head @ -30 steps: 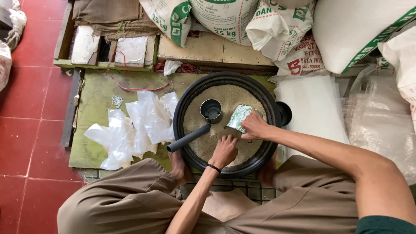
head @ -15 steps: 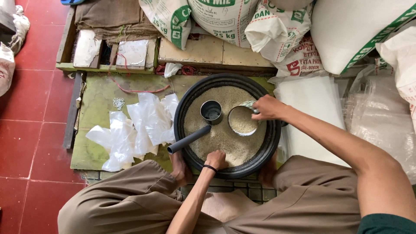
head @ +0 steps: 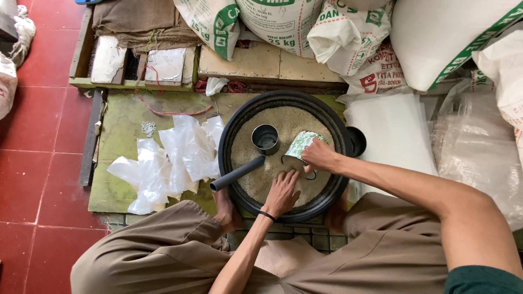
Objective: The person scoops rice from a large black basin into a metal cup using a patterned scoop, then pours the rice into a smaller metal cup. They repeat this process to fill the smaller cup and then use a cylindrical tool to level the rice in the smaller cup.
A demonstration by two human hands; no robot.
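Overhead view of a seated person working over a round black basin [head: 234,136] filled with pale grain [head: 283,122]. The right hand [head: 318,157] has its grip clenched on a green-and-white patterned cup [head: 300,144], tilted mouth-down into the grain near the basin's centre. The left hand [head: 282,191] lies flat on the grain just beside the cup, fingers extended, grip released and grasping nothing; a dark band circles its wrist. A small metal can [head: 265,139] with a long dark handle [head: 237,174] stands upright in the grain, left of the cup. Clear plastic bags [head: 163,158] lie on the green board [head: 122,117] beside the basin. Printed sacks [head: 283,22] are stacked behind.
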